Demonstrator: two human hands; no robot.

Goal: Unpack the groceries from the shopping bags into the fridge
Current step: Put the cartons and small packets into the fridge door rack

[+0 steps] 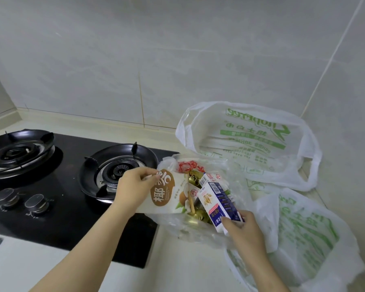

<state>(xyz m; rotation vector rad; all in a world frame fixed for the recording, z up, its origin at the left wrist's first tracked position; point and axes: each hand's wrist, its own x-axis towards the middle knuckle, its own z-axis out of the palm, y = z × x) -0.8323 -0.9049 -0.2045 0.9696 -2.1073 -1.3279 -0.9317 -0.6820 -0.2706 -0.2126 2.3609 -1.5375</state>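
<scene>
Coconut-drink carton (167,192), white with a brown oval label, sits in the grip of the left hand (133,186), fingers curled round its top edge. Just beside it, the right hand (240,226) pinches the lower end of a tilted blue-and-white carton (217,199). Both are held over an open clear plastic bag (190,230) holding gold-wrapped packets (195,180) on a pale countertop (177,266). Two white shopping bags printed in green lie near, one behind (251,140), one to the right (303,232). A black gas hob (51,199) lies to the left.
</scene>
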